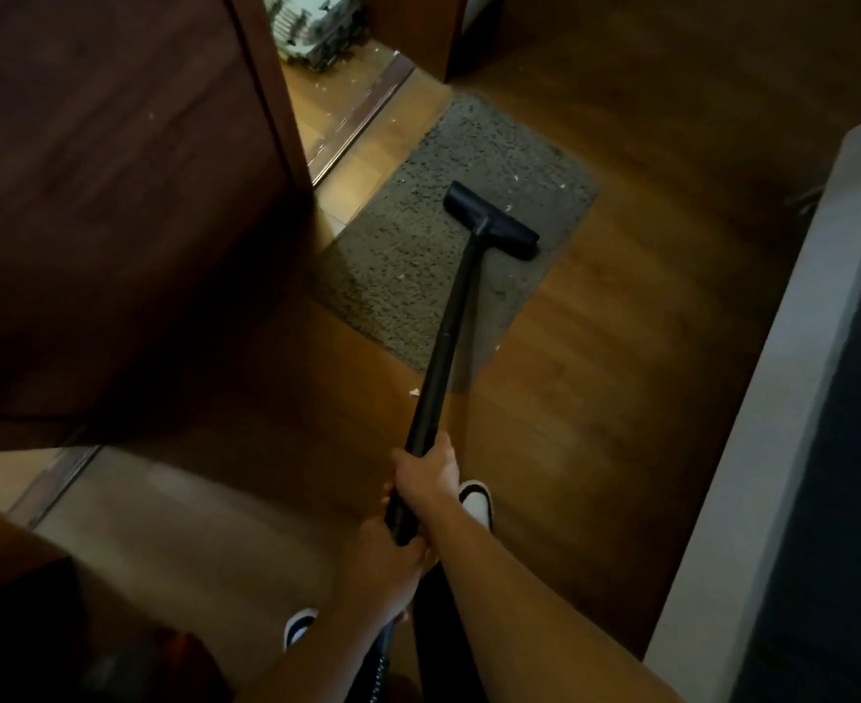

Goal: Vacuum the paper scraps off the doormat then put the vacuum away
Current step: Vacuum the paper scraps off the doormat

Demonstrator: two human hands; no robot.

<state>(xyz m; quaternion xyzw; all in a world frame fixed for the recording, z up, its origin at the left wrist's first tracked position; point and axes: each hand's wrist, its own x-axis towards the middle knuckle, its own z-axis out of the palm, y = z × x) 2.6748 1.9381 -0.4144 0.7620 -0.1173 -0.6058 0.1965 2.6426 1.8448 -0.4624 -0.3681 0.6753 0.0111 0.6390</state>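
On the doormat [408,266]: the black floor nozzle [492,220] is lying flat on the grey pile just above the frame's centre, near the mat's right edge, so its mouth is sealing against the fibres.
Paper scraps [515,178]: white flecks are sitting just beyond the nozzle, toward the mat's upper right. A loose scrap [412,393] is lying on the wooden floor [596,347] just left of the wand, and more are lying scattered past the door track [367,109] at the top.
Wand [449,342]: the black tube is slanting from the nozzle down to the hands at lower centre, giving reach without stooping.
Right hand [426,479]: it is closing round the wand, the higher of the two grips, likely steering.
Left hand [385,565]: it is wrapping the wand's lower end just beneath the right hand, probably supplying the push; its fingers are partly hidden.
Vacuum body: it is lying outside the view.
Door [114,195]: the dark wooden leaf is filling the upper left and shading the mat's left end.
Step in hand: the person is working the mat, and judging by the flecks ahead, the far right corner is still waiting.
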